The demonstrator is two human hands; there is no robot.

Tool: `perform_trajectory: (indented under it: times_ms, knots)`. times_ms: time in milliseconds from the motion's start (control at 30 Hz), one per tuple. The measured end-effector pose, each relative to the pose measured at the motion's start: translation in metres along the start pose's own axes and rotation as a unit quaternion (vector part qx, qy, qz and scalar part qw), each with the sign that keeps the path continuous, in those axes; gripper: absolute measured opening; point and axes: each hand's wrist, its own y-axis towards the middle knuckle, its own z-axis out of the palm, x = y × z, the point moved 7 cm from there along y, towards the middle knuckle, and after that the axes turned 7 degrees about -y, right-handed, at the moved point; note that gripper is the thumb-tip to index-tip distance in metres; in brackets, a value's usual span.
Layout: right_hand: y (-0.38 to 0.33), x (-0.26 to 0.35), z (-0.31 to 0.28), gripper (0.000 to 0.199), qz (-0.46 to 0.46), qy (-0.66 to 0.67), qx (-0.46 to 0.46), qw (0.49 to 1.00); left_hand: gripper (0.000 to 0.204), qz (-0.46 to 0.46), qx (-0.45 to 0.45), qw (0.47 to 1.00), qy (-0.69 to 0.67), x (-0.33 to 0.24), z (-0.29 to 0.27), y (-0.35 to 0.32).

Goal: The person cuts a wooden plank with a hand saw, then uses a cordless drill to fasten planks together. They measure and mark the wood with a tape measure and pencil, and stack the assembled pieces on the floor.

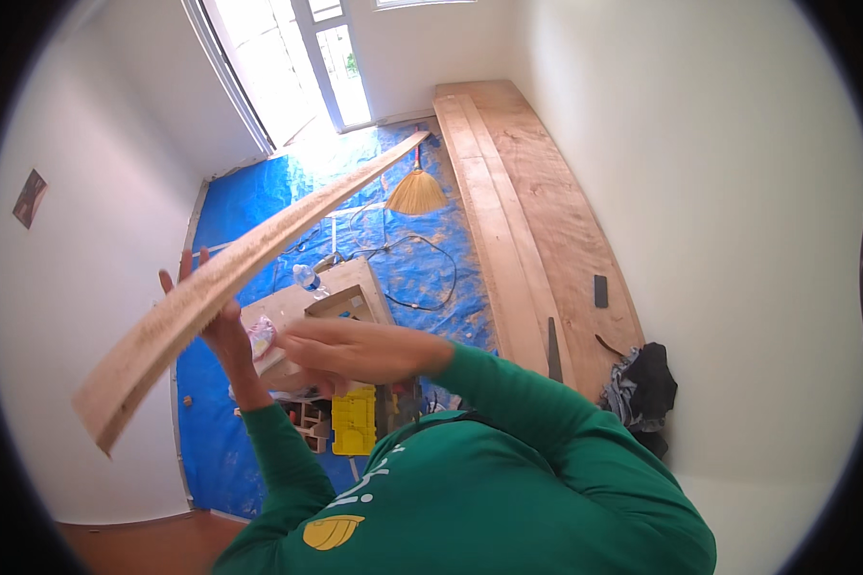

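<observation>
A long, pale wooden board [249, 244] slants across the view, its near end at the lower left and its far end toward the door. My left hand [222, 331] holds it near the close end, with fingertips showing beyond its upper edge. To the right of that grip, my right hand [355, 350] is apart from the board, slightly blurred, its fingers stretched out. Nothing shows in it. Below the hands, partly covered by them, are a wooden work surface [379, 299] with a box-like opening, a clear bottle [309, 280] and a pinkish packet [262, 335].
A blue tarp [230, 216] strewn with sawdust covers the floor. On it are a straw broom [417, 194], a dark cable [451, 278] and a yellow case [354, 422]. Along the right wall lie wooden panels [537, 192] with a handsaw [553, 350] and dark cloth [650, 388].
</observation>
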Motion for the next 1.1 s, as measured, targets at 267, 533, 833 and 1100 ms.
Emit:
perform_trajectory:
  times_ms: [267,533,833,1100]
  knots:
    - [-0.121,-0.209,-0.155,0.054,0.343,0.076,-0.24,0.905,0.112,-0.078,-0.115,0.952,-0.272,0.076,-0.047,-0.014]
    - [-0.108,-0.279,-0.316,0.057,0.371,0.022,-0.231,0.899,0.109,-0.139,-0.332,0.909,-0.21,0.137,-0.082,0.037]
    - [-0.032,-0.258,-0.54,0.061,0.333,-0.061,-0.187,0.922,0.078,-0.07,-0.577,0.813,0.033,0.112,-0.035,0.139]
    - [0.069,-0.251,-0.644,0.062,0.291,-0.083,-0.168,0.938,0.08,-0.022,-0.465,0.885,-0.003,0.133,-0.033,0.21]
